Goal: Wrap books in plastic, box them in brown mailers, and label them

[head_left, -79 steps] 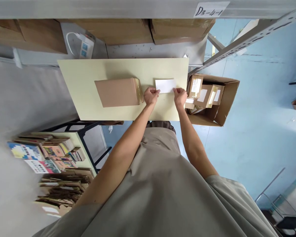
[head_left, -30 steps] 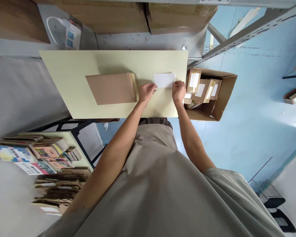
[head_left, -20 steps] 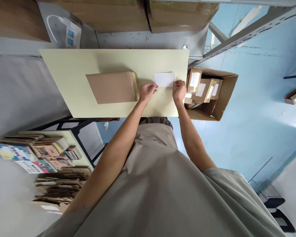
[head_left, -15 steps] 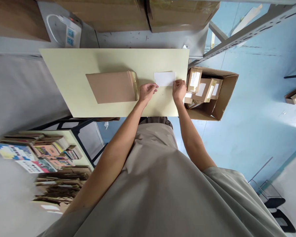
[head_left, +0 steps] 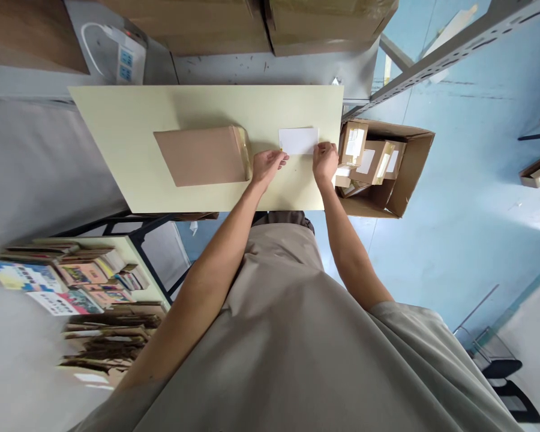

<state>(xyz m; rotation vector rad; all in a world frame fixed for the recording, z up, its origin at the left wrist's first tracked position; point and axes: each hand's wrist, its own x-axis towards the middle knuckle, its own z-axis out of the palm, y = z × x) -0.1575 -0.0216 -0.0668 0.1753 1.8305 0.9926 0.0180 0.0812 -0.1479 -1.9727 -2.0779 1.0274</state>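
A small white rectangular label [head_left: 298, 140] lies over the pale yellow table [head_left: 126, 126], right of centre. My left hand [head_left: 267, 165] pinches its near left corner, where a sliver of yellow shows. My right hand [head_left: 325, 162] pinches its near right corner with curled fingers. A sealed brown cardboard parcel [head_left: 201, 155] with clear tape on its right end lies just left of my left hand.
An open carton [head_left: 414, 168] holding several small labelled parcels sits on the blue floor at the table's right end. Large brown boxes [head_left: 324, 27] and a power strip [head_left: 126, 57] fill the shelf behind. Books and flattened cardboard [head_left: 85, 282] are stacked lower left.
Both hands stay pinched on the label's near corners. The label has crept slightly away from me, and a yellow sliver now shows at its left corner.
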